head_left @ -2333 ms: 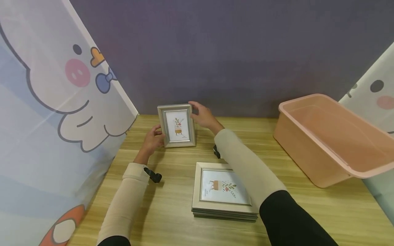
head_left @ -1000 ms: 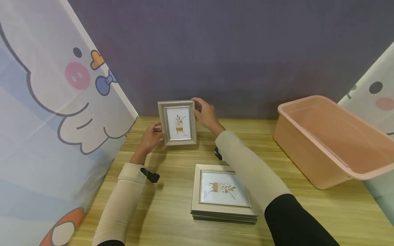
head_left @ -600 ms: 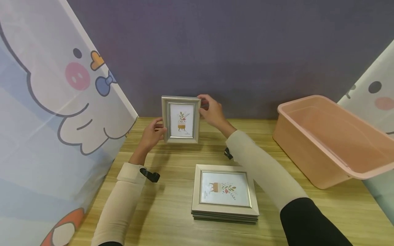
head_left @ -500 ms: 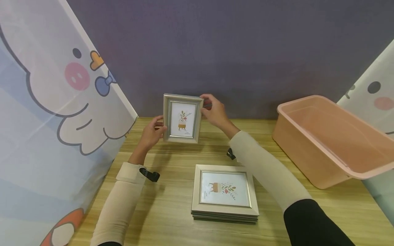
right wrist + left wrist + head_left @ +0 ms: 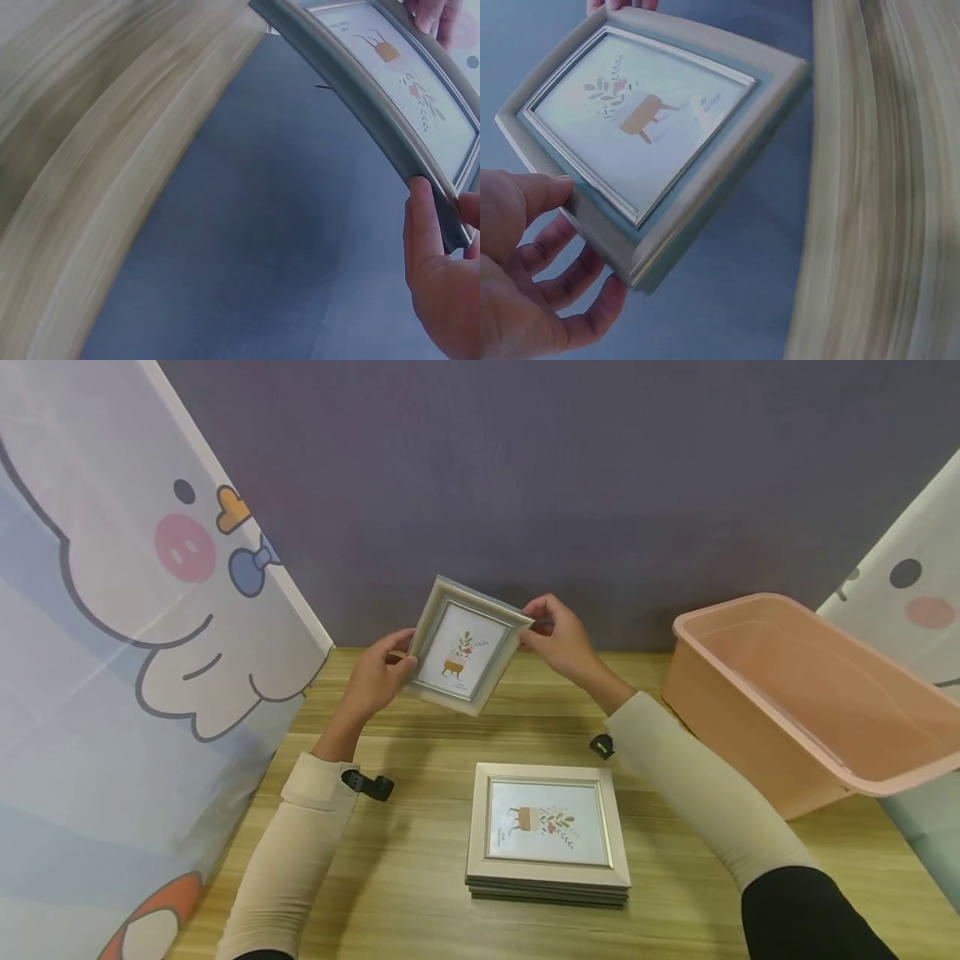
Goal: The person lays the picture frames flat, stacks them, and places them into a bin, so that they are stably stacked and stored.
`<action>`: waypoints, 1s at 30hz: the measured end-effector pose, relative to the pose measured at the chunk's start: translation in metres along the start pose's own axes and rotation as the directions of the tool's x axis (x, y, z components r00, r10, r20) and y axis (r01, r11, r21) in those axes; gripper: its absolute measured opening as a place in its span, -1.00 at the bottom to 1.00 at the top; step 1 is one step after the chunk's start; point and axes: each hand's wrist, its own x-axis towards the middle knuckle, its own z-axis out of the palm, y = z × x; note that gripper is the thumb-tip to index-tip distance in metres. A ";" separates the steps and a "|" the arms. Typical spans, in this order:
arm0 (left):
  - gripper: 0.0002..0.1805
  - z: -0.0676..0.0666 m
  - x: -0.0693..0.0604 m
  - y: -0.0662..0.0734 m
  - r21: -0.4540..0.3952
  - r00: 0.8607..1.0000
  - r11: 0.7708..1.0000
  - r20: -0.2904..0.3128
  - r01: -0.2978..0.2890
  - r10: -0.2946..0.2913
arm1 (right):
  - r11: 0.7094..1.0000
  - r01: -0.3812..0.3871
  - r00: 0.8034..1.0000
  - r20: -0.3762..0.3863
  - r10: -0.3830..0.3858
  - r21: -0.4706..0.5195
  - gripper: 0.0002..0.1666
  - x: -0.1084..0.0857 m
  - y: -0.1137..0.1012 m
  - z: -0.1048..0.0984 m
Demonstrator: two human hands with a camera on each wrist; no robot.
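A picture frame (image 5: 463, 653) with a plant print is held tilted above the far part of the wooden table, its top leaning clockwise in the head view. The left hand (image 5: 377, 677) grips its left edge; in the left wrist view that hand (image 5: 525, 262) has its thumb on the front and fingers behind the frame (image 5: 727, 169). The right hand (image 5: 564, 643) pinches the upper right corner, and the right wrist view has this hand (image 5: 442, 285) at one corner of the frame (image 5: 375, 112). Nearer the person lies a stack of similar frames (image 5: 547, 822), the top one face up.
A pink-orange plastic bin (image 5: 757, 727) stands at the right of the wooden table (image 5: 420, 877). A dark wall (image 5: 525, 468) rises behind, and cartoon-printed sheets (image 5: 112, 652) hang at the left and right.
The held frame has risen, shifted right and rotated clockwise. Both hands have kept hold of it, the right hand moving rightward with its corner. The stack has not moved.
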 end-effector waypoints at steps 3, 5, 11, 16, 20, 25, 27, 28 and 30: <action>-0.47 0.000 0.001 0.007 0.024 0.999 0.999 -0.007 -0.035 0.036 | 0.999 -0.013 1.000 0.017 0.013 0.037 -0.69 -0.009 0.001 -0.006; -0.48 0.000 0.002 0.012 0.048 0.999 0.997 -0.009 -0.053 0.053 | 0.998 -0.020 1.000 0.020 0.018 0.067 -0.70 -0.014 0.003 -0.009; -0.51 0.005 0.005 0.026 0.100 0.995 0.990 -0.010 -0.102 0.104 | 0.994 -0.041 0.999 0.038 0.037 0.101 -0.69 -0.030 0.010 -0.018; -0.52 0.010 0.007 0.035 0.139 0.992 0.982 -0.003 -0.126 0.128 | 0.998 -0.064 0.996 0.069 0.063 0.024 -0.68 -0.042 0.022 -0.027; -0.53 0.015 0.010 0.042 0.206 0.988 0.966 0.015 -0.154 0.154 | 0.994 -0.088 0.990 0.104 0.094 -0.065 -0.66 -0.051 0.032 -0.036; -0.55 0.020 0.011 0.053 0.278 0.988 0.948 0.040 -0.155 0.150 | 0.986 -0.107 0.983 0.133 0.124 -0.131 -0.67 -0.063 0.042 -0.039; -0.56 0.023 0.011 0.057 0.293 0.987 0.942 0.048 -0.162 0.155 | 0.985 -0.111 0.982 0.139 0.129 -0.132 -0.64 -0.066 0.046 -0.039; -0.56 0.024 0.012 0.059 0.300 0.985 0.939 0.053 -0.171 0.162 | 0.986 -0.108 0.982 0.141 0.126 -0.130 -0.61 -0.068 0.048 -0.038; -0.57 0.027 0.012 0.062 0.317 0.981 0.929 0.063 -0.192 0.181 | 0.985 -0.106 0.982 0.143 0.125 -0.136 -0.56 -0.071 0.052 -0.038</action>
